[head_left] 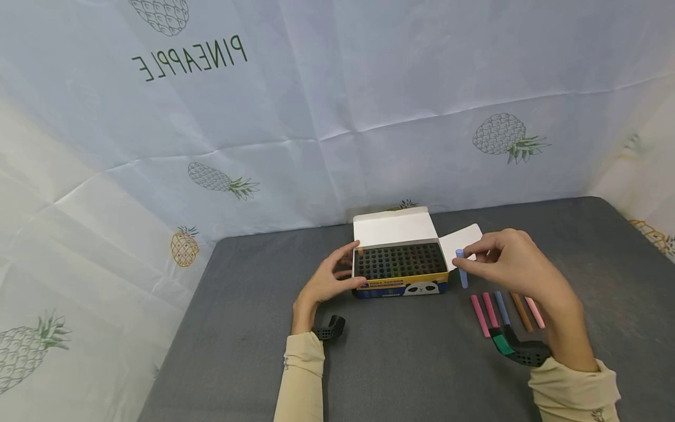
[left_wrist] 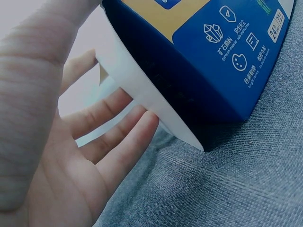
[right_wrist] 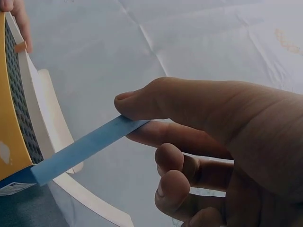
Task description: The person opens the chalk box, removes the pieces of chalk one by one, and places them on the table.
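A blue and yellow chalk box (head_left: 382, 291) with a panda on its front stands open, a black holder full of round holes (head_left: 401, 261) inside. My left hand (head_left: 328, 281) grips the box's left end, thumb at the front corner and index finger at the back; in the left wrist view its other fingers touch a white end flap (left_wrist: 137, 85). A short orange stick (head_left: 361, 251) pokes up in the back left corner. Right of the box, my right hand (head_left: 519, 266) pinches a light blue chalk stick (right_wrist: 85, 149) by its upper end between thumb and index finger.
Several loose chalk sticks lie in a row at the right: two pink-red (head_left: 480, 316), one blue (head_left: 503, 308), one brown (head_left: 521, 312) and one light pink (head_left: 535, 312). The white lid (head_left: 395, 228) leans back, and a side flap (head_left: 459, 241) sticks out right. A pineapple-print cloth (head_left: 327, 88) hangs behind.
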Demonstrator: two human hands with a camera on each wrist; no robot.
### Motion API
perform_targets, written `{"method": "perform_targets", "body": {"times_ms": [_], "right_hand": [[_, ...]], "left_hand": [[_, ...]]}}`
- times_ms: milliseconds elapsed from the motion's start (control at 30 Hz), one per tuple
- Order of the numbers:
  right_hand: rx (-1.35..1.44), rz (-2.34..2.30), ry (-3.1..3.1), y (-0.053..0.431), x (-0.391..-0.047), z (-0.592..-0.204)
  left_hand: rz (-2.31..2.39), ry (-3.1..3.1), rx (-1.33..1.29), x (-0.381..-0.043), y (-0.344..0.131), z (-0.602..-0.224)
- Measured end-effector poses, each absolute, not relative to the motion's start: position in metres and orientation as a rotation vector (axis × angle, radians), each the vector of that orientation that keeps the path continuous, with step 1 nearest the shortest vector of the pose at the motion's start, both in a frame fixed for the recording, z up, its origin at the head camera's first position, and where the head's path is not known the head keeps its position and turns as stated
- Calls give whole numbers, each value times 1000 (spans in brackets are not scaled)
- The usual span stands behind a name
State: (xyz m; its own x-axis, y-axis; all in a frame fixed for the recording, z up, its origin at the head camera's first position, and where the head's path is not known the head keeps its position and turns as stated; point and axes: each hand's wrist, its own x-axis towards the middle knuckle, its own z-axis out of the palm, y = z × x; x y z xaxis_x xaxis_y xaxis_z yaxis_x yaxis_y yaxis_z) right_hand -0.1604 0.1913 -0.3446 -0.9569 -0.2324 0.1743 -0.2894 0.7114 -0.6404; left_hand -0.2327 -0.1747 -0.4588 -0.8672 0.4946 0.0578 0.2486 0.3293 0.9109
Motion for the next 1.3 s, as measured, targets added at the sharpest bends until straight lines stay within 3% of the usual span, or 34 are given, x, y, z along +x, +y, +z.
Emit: {"method": "perform_targets", "body": {"times_ms": [700, 1300], "right_hand": [[359, 1004, -2868, 215, -158, -350], [123, 852, -3057, 269, -153, -352]], "left_hand": [[1537, 2374, 680, -233, -174, -466], [1554, 2372, 668, -231, -174, -463]]}}
